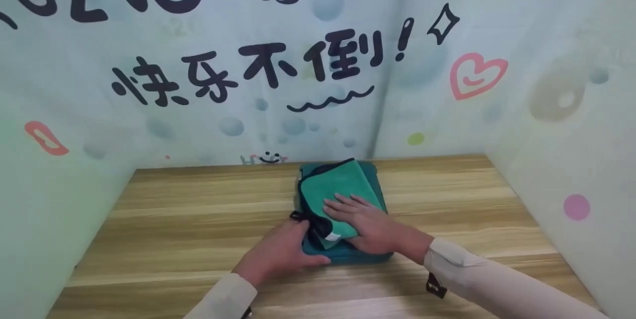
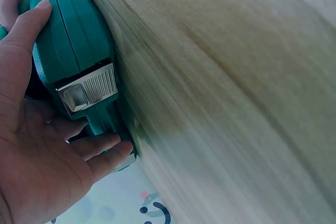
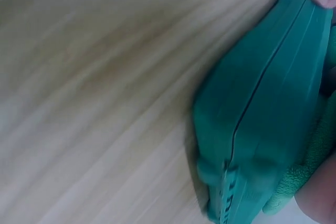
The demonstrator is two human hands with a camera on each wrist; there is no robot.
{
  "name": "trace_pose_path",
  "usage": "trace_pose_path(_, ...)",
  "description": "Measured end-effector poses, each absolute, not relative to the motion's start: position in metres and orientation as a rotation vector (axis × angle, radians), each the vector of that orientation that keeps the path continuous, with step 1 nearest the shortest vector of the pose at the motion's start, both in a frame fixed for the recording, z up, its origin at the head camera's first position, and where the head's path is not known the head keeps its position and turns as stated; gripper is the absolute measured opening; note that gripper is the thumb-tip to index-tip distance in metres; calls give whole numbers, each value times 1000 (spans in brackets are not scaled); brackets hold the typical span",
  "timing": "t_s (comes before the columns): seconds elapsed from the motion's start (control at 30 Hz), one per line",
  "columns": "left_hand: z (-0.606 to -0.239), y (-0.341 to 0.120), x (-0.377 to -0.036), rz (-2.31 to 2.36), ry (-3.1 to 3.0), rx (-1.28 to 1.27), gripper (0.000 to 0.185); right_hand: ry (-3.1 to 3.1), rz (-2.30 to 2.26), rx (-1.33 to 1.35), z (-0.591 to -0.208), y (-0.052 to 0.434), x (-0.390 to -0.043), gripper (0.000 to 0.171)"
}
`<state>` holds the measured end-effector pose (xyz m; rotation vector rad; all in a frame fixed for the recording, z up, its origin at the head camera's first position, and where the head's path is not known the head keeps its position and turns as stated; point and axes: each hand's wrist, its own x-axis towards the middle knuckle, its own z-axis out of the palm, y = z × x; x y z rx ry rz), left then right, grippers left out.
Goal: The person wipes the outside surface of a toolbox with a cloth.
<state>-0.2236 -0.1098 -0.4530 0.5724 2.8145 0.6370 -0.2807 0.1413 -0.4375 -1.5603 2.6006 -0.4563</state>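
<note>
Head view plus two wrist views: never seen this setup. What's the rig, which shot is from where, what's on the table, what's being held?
No machine here: a person works with two bare hands and wears three cameras. The wide picture comes from the head camera, looking forward and down. The two close, blurry ones come from cameras on each wrist.

On the wooden table lies a dark green plastic case, closed, with a grey latch on its side. A lighter green cloth with a dark edge lies on top of the case.

The left hand rests against the case's near side, fingers at the latch side in the left wrist view. The right hand lies flat on the cloth, fingers straight, pressing it onto the case. Neither hand plainly grips anything.

Behind the table stand pale walls with painted lettering and a pink heart.
</note>
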Motion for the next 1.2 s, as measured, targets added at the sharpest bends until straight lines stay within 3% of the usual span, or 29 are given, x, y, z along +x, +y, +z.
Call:
trace_pose_path(0.77, -456, -108, -224, 690, 2905, 733, 82, 2620, -441, -1635, -445, 131, -266, 61)
trace_pose_path(1.2, -458, -110, -223, 684, 2905, 762, 77, 2578, -435, -1666, -446, 132, -261, 60)
